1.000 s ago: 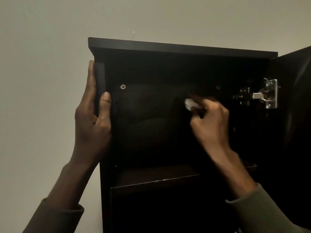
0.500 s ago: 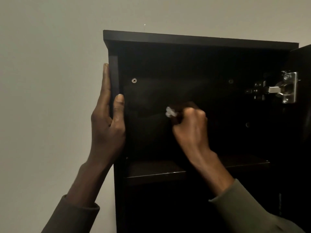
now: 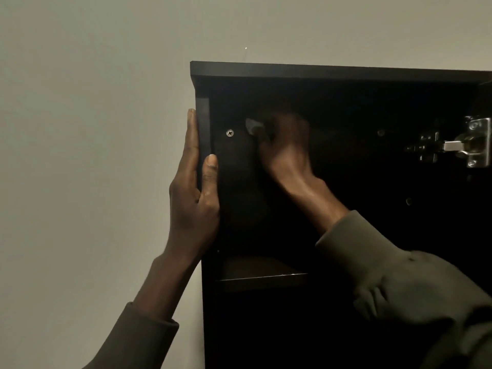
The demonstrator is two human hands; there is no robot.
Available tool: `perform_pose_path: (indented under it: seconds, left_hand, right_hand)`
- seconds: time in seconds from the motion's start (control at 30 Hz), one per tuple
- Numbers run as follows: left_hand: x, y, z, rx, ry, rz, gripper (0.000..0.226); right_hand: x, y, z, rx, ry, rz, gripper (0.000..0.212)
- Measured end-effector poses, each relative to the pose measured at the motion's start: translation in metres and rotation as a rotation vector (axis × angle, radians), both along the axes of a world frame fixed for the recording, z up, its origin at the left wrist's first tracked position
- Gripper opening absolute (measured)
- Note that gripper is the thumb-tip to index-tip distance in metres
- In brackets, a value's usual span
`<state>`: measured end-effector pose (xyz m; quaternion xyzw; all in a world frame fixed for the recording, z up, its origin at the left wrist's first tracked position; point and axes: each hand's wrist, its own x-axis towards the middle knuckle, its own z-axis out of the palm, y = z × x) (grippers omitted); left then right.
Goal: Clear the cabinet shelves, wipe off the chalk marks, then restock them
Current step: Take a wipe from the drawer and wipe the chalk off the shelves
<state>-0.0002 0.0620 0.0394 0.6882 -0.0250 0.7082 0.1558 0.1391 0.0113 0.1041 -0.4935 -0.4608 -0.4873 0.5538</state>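
Black-brown cabinet [image 3: 319,71], white cloth [image 3: 253,127], olive sleeves [image 3: 394,283], silver hinge [image 3: 471,145].

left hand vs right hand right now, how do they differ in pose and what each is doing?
The left hand lies flat on the outside of the cabinet side panel, fingers straight, thumb over the front edge; the right hand is inside, fingers curled round a small white wipe near the back panel. The left hand is sharp; the right hand is motion-blurred. Both wear grey-green sleeves.
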Motion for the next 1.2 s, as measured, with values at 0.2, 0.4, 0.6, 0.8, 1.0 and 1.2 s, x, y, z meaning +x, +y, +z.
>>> perform_pose_path:
  seconds: [0.2,0.4,0.6,0.8,1.0,1.2]
  left_hand:
    - [0.002,0.001,0.0,-0.008,-0.002,0.005,0.054]
    - [0.001,0.002,0.0,-0.002,-0.007,-0.007,0.053]
    - [0.0,0.0,0.0,-0.009,-0.019,-0.015,0.053]
    - [0.001,0.0,-0.001,-0.001,-0.012,-0.024,0.053]
    - [-0.001,0.001,-0.004,-0.016,0.0,-0.02,0.053]
    - [0.0,-0.001,-0.014,-0.031,-0.01,-0.004,0.053]
  right_hand:
    - [-0.001,0.016,-0.008,-0.214,-0.128,-0.079,0.023]
    - [-0.024,0.01,-0.037,-0.614,-0.219,-0.006,0.022]
    - [-0.054,-0.021,-0.071,-0.924,-0.129,-0.056,0.01]
    - [-0.054,-0.019,-0.085,-1.078,-0.009,-0.013,0.031]
    - [-0.048,-0.038,-0.086,-1.184,0.239,0.238,0.019]
    - [-0.017,-0.118,-0.069,-0.965,0.408,0.512,0.015]
